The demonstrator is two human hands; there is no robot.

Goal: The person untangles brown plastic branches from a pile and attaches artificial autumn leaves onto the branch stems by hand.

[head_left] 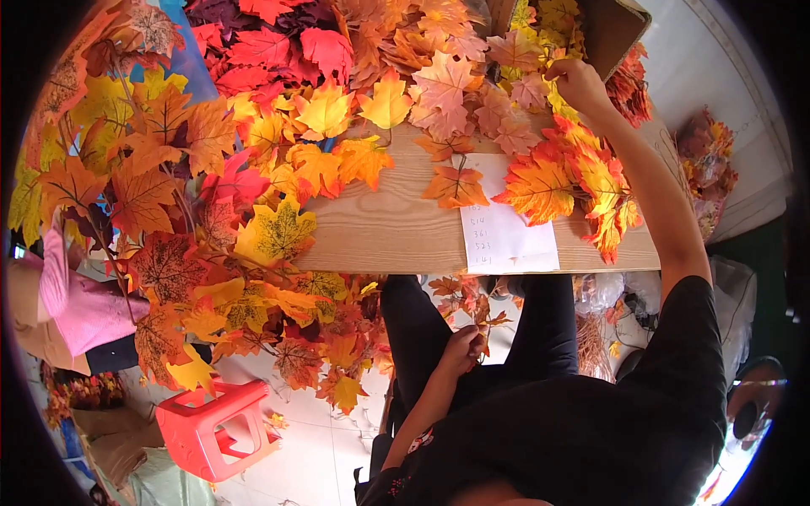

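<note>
My left hand (462, 350) is closed in front of my lap. Its fingers grip the stem of an artificial maple leaf spray (472, 304), whose small orange-brown leaves hang below the table's front edge. At the back right, my right hand (582, 86) reaches over the table with its fingers curled together beside yellow artificial maple leaves (557, 25). Whatever is between those fingers is too small to make out. Under my right forearm lies a bunch of orange-red maple leaves (574, 181), partly covering a white sheet of paper with handwriting (510, 249).
Heaps of red leaves (261, 46) and peach leaves (443, 84) cover the back of the wooden table (371, 228). Leafy branches (177, 261) overhang its left side. A cardboard box (616, 34) stands back right. A red plastic stool (211, 426) and a person in pink (93, 304) are at left.
</note>
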